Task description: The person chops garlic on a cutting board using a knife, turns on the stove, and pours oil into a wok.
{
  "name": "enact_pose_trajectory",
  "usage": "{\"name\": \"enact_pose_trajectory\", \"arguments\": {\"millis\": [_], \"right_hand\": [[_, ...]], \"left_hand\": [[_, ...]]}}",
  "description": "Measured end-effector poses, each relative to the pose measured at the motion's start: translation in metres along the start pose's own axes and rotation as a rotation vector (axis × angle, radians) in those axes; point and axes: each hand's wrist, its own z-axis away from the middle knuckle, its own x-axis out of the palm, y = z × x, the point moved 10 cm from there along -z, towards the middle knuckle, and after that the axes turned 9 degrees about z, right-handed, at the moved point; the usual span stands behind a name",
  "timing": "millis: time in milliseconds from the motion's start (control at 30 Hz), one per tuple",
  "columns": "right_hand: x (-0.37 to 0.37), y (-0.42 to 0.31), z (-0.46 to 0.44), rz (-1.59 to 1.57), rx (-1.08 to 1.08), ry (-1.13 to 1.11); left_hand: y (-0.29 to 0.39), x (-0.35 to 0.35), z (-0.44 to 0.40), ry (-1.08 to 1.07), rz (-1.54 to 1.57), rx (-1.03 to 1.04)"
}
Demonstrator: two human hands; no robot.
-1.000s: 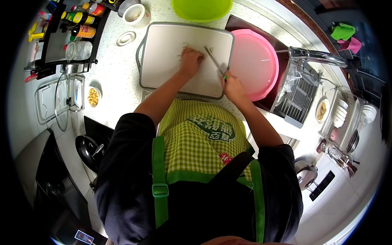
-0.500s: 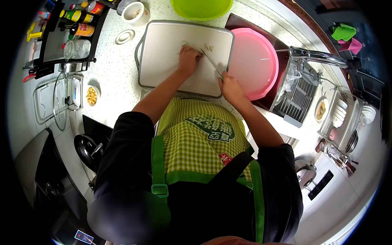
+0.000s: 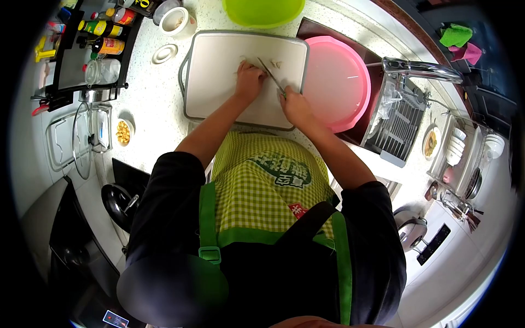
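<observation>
A knife [image 3: 271, 75] is gripped in my right hand [image 3: 297, 105], its blade slanting up and left over the white cutting board [image 3: 213, 93] with the grey rim. The blade lies close beside the fingers of my left hand [image 3: 250, 83]. That hand presses down on the board with curled fingers; whatever is under them is too small and hidden to name. Small pale slices [image 3: 276, 64] lie on the board just right of the knife tip, and a few more pale bits [image 3: 243, 58] lie above my left fingers.
Right of the board, a pink basin [image 3: 339, 82] sits over the sink, near the faucet [image 3: 421, 70]. A green basin [image 3: 263, 12] stands behind. To the left are a white tub [image 3: 178, 23], its lid [image 3: 164, 53], a bowl of yellowish pieces [image 3: 123, 132] and a bottle rack [image 3: 76, 71].
My right hand and the knife have moved left and slightly up, bringing the blade closer to my left hand. My left hand stays at nearly the same spot on the board.
</observation>
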Motion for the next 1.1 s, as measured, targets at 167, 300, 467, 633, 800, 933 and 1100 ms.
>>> {"name": "enact_pose_trajectory", "arguments": {"millis": [167, 300, 467, 633, 800, 933, 1100], "right_hand": [[-0.011, 0.009, 0.011, 0.044, -0.020, 0.086], [-0.020, 0.021, 0.021, 0.073, -0.004, 0.076], [-0.021, 0.021, 0.032, 0.100, -0.036, 0.067], [-0.014, 0.023, 0.032, 0.082, -0.029, 0.018], [-0.013, 0.013, 0.022, 0.014, -0.001, -0.051], [-0.007, 0.015, 0.014, 0.032, -0.009, 0.000], [-0.018, 0.013, 0.025, 0.028, -0.021, 0.046]], "left_hand": [[0.008, 0.004, 0.005, 0.012, -0.025, 0.046], [0.006, 0.012, 0.006, -0.020, -0.014, 0.020], [0.011, 0.009, 0.006, 0.008, -0.051, 0.025], [0.013, 0.003, 0.005, 0.037, -0.033, 0.057], [0.014, 0.003, 0.007, 0.043, -0.017, 0.068], [0.014, 0.003, 0.008, 0.043, -0.022, 0.058], [0.014, 0.001, 0.011, 0.044, 0.003, 0.051]]}}
